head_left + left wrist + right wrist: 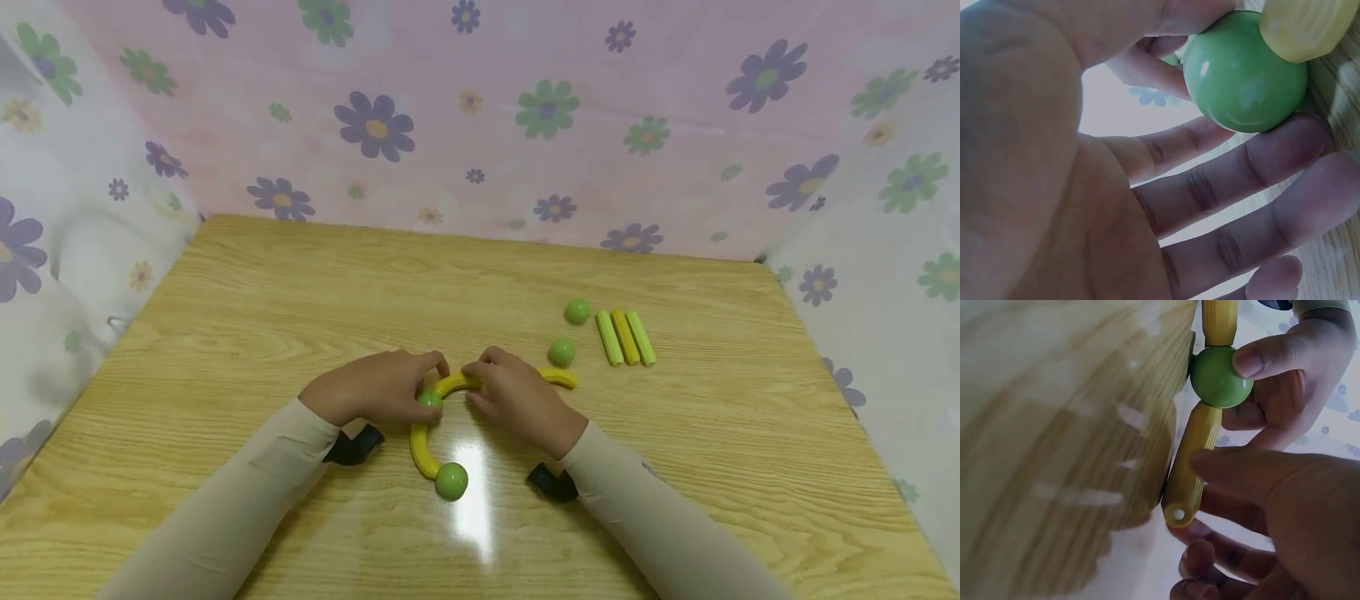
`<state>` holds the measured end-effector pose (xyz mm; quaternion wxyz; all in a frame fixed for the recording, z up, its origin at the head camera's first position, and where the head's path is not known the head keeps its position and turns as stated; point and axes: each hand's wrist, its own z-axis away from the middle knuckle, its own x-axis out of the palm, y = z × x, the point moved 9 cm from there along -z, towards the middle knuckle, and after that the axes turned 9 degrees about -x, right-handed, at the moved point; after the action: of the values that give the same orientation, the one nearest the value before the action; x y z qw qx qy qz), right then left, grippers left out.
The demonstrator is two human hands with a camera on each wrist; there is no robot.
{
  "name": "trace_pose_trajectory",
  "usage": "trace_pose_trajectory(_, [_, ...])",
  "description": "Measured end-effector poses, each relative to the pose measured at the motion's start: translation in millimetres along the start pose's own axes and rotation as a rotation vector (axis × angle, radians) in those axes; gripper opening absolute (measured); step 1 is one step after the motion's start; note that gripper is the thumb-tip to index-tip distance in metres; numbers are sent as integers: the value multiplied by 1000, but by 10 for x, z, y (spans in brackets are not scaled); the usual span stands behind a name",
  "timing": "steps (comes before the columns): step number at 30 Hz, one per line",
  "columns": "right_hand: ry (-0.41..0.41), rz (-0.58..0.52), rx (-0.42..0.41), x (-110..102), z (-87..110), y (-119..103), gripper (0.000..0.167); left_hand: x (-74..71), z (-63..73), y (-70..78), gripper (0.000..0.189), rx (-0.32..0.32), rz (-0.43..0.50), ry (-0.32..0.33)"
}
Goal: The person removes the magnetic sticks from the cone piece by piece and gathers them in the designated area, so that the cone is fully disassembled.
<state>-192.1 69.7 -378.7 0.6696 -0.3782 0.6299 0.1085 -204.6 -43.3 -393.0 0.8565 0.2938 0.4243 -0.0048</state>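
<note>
My left hand [384,385] holds a shiny green ball [1241,75] between its thumb and fingers, just above the wooden table. In my right hand [525,404], thumb and fingers pinch a yellow curved rod [1188,459], whose far end touches that ball. A white dot marks the rod's free end in the right wrist view. Another yellow curved rod [422,450] runs from the held ball toward the front, where its other end meets a second green ball [452,482]. Beyond the right hand, a third yellow curved rod [559,378] lies partly hidden.
Two loose green balls, a nearer ball [562,352] and a farther ball [577,311], sit right of centre. Beside them lie three straight rods [626,337] in yellow and yellow-green. Flowered cloth [465,125] hangs behind the wooden table [315,275] and along its sides.
</note>
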Motion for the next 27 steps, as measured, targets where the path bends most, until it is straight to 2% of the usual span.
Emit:
trace_pose_trajectory(6, [1,26,-7,29,-32,9,22,-9,5,24,38,4,-1,3])
trace_pose_trajectory(15, [0,19,-7,30,-40,-6,19,-15,-5,10,17,5,-11,16])
trace_pose_trajectory(27, [11,39,0,-19,-31,14,21,-19,-23,17,15,24,-16,24])
